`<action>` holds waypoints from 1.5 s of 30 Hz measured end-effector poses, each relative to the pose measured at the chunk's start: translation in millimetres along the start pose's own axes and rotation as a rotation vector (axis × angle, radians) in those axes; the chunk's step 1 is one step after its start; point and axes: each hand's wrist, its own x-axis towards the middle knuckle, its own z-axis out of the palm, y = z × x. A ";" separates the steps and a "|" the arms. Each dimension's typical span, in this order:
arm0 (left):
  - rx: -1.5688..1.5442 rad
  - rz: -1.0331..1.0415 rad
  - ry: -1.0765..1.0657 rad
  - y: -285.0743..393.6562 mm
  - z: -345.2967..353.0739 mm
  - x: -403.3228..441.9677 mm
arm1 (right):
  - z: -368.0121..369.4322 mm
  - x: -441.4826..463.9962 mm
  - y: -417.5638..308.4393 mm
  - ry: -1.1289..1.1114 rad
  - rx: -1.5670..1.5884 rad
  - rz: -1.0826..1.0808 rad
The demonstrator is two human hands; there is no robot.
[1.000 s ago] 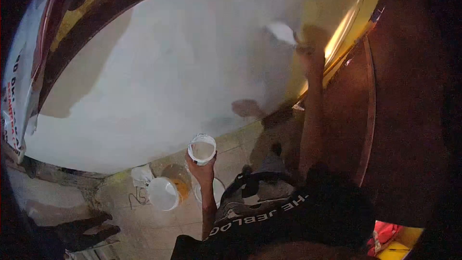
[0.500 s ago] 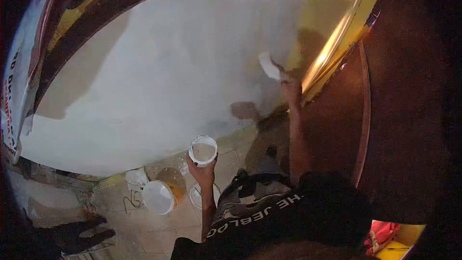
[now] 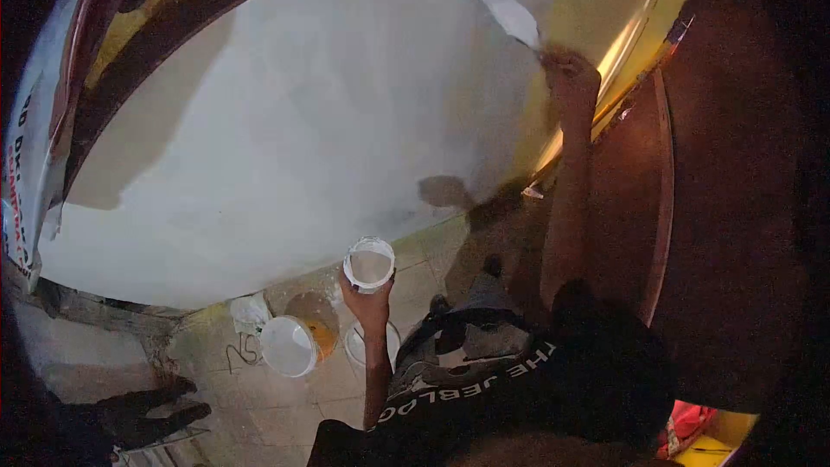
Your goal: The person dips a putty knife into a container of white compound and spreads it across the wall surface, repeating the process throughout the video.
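My left hand point(image 3: 370, 301) is wrapped round a small white tub point(image 3: 370, 265), held upright enough to show pale material inside its rim. Up at the right, my right hand point(image 3: 571, 69) grips a broad white blade tool point(image 3: 508, 13) by its handle end. The blade lies against or just over the upper right part of a whitish wall point(image 3: 303, 121); whether it touches cannot be told. Grey and yellowish patches show on the wall around the tool.
On the tiled floor point(image 3: 268, 411) stand a white-rimmed bucket point(image 3: 290, 346), a second round container point(image 3: 361, 346) and a white bag point(image 3: 250, 314). A printed banner point(image 3: 35, 182) hangs at the left. A brown panel point(image 3: 726, 207) stands at the right.
My right hand and the blade first came down the wall, then moved back up to a higher point. My left hand still holds the tub, shifted only slightly.
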 end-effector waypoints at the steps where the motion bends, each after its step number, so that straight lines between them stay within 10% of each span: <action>1: -0.033 -0.004 -0.006 -8.7 -0.7 0.1 | 6.9 -3.4 5.7 -0.005 0.001 -0.003; 10: -0.034 -0.001 0.054 -29.1 2.2 -4.9 | 100.3 -144.8 224.2 -0.255 -0.299 0.257; 16: 0.017 -0.056 0.043 0.7 4.0 -0.3 | 93.8 -104.7 211.3 -0.167 -0.289 0.090; 25: 0.068 0.023 0.091 -6.7 6.7 -2.6 | 8.7 -29.8 -4.4 0.049 0.276 0.171; 30: 0.067 -0.032 0.075 -11.2 3.0 0.2 | 107.8 -81.9 212.0 0.012 -0.245 -0.135; 34: -0.097 -0.083 0.066 -8.7 5.3 -2.6 | 120.3 -158.9 327.5 -0.179 -0.177 0.204; 45: -0.045 -0.094 -0.016 -19.8 0.8 1.4 | 11.8 -45.0 11.4 0.091 0.238 0.208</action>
